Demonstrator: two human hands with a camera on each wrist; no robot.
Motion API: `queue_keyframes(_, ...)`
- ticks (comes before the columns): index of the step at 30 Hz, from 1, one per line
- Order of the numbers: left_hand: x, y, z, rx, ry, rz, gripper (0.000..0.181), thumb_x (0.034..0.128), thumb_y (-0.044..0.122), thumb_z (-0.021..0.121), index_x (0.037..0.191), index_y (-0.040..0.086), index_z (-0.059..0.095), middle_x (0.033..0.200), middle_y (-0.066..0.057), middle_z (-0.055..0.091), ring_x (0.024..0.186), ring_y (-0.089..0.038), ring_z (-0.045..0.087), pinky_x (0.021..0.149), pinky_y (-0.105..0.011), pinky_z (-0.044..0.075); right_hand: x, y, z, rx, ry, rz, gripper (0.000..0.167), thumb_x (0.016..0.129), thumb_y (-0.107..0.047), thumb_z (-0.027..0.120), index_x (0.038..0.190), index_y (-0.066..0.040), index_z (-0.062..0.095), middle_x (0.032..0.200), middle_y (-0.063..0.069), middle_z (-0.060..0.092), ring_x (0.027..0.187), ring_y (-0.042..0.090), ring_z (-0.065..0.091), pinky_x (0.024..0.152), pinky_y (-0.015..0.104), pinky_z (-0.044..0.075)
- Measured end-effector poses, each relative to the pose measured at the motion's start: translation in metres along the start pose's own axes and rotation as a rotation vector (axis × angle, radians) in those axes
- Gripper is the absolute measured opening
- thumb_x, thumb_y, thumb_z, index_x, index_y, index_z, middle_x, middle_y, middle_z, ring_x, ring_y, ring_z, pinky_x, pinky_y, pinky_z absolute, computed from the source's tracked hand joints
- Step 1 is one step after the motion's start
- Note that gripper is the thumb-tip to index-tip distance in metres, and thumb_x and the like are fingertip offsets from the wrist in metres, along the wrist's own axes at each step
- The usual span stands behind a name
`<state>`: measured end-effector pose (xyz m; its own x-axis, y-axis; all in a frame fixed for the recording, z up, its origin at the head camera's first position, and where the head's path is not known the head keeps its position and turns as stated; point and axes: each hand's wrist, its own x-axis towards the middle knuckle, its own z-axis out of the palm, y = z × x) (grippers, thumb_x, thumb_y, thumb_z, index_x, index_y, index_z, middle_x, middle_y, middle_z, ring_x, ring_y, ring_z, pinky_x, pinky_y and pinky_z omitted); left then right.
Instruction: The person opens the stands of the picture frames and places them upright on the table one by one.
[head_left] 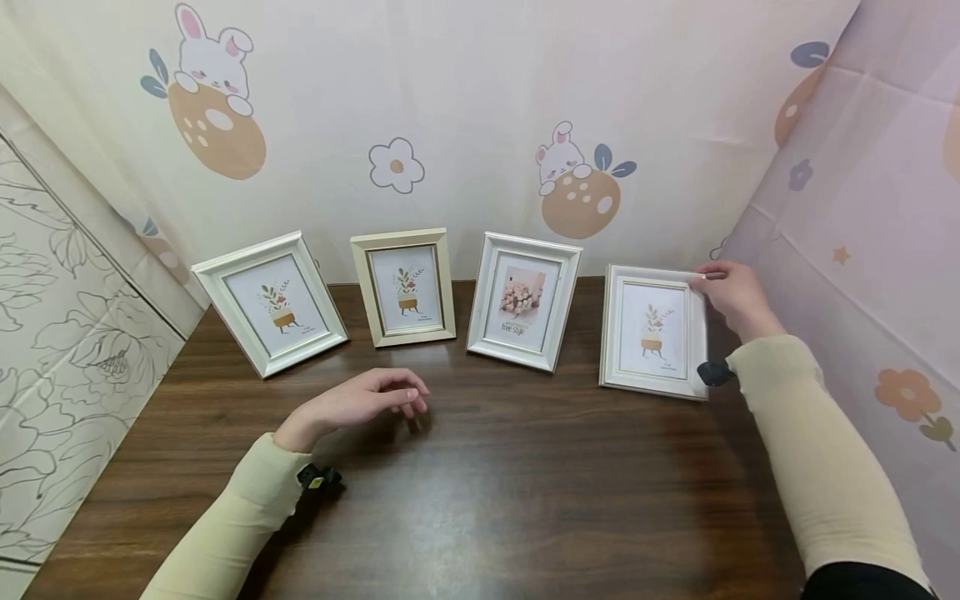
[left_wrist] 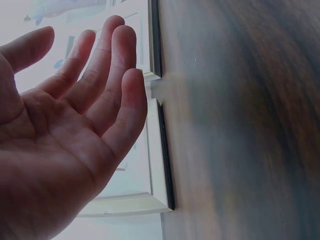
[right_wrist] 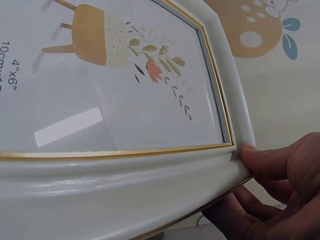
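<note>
Four picture frames would be several in a row on the table; the rightmost is a white picture frame with a gold inner edge and a plant print. My right hand grips its upper right corner. In the right wrist view the thumb of the right hand lies on the front of the white frame, with fingers behind it. My left hand hovers over the table with relaxed fingers, holding nothing. In the left wrist view the left hand shows its bare palm.
A cream picture frame, a white frame with a flower photo and another white frame stand along the back of the dark wooden table. Behind them hangs a patterned curtain; another wall borders the right side.
</note>
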<state>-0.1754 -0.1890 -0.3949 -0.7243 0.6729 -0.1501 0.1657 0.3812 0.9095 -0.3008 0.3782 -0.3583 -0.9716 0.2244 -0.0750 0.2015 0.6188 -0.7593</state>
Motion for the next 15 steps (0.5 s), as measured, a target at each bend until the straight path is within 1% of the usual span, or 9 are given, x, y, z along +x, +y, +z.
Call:
queue_keyframes(1, 0.000, 0.000, 0.000, 0.001, 0.000, 0.000, 0.030, 0.1068, 0.018, 0.047, 0.124, -0.004, 0.059, 0.109, -0.016, 0.070, 0.098, -0.035, 0.065, 0.092, -0.053, 0.048, -0.001, 0.001, -0.001, -0.005, 0.001, -0.002, 0.050, 0.101, -0.030, 0.056, 0.139, 0.002, 0.047, 0.126, 0.021, 0.053, 0.089, 0.019, 0.057, 0.064, 0.025, 0.050)
queue_keyframes(4, 0.000, 0.001, 0.000, 0.004, -0.004, 0.003, 0.030, 0.1067, 0.017, 0.047, 0.124, -0.004, 0.058, 0.110, -0.016, 0.070, 0.098, -0.035, 0.065, 0.091, -0.053, 0.049, -0.004, 0.002, -0.004, 0.005, 0.012, -0.010, 0.052, 0.100, -0.032, 0.059, 0.139, 0.001, 0.048, 0.122, 0.016, 0.055, 0.084, 0.012, 0.056, 0.064, 0.026, 0.049)
queue_keyframes(8, 0.001, 0.001, 0.000, 0.008, -0.011, 0.009, 0.029, 0.1066, 0.016, 0.047, 0.124, -0.004, 0.058, 0.110, -0.017, 0.069, 0.099, -0.036, 0.065, 0.092, -0.053, 0.049, -0.008, 0.001, -0.008, 0.039, 0.018, -0.018, 0.054, 0.098, -0.035, 0.063, 0.138, -0.001, 0.048, 0.120, 0.012, 0.056, 0.079, 0.005, 0.058, 0.067, 0.026, 0.051)
queue_keyframes(12, 0.001, 0.001, -0.001, 0.002, -0.015, 0.012, 0.030, 0.1067, 0.017, 0.047, 0.124, -0.005, 0.058, 0.110, -0.017, 0.069, 0.099, -0.036, 0.065, 0.092, -0.054, 0.049, -0.014, -0.002, -0.014, 0.060, 0.011, -0.025, 0.059, 0.095, -0.043, 0.065, 0.137, -0.004, 0.049, 0.120, 0.006, 0.055, 0.079, 0.004, 0.058, 0.066, 0.027, 0.051)
queue_keyframes(15, 0.001, 0.001, -0.001, 0.001, -0.016, 0.011, 0.030, 0.1067, 0.018, 0.048, 0.124, -0.004, 0.058, 0.110, -0.017, 0.069, 0.099, -0.036, 0.065, 0.093, -0.054, 0.048, -0.019, -0.005, -0.018, 0.115, -0.008, -0.032, 0.056, 0.092, -0.045, 0.068, 0.132, -0.008, 0.051, 0.112, -0.003, 0.057, 0.081, 0.002, 0.059, 0.069, 0.025, 0.052)
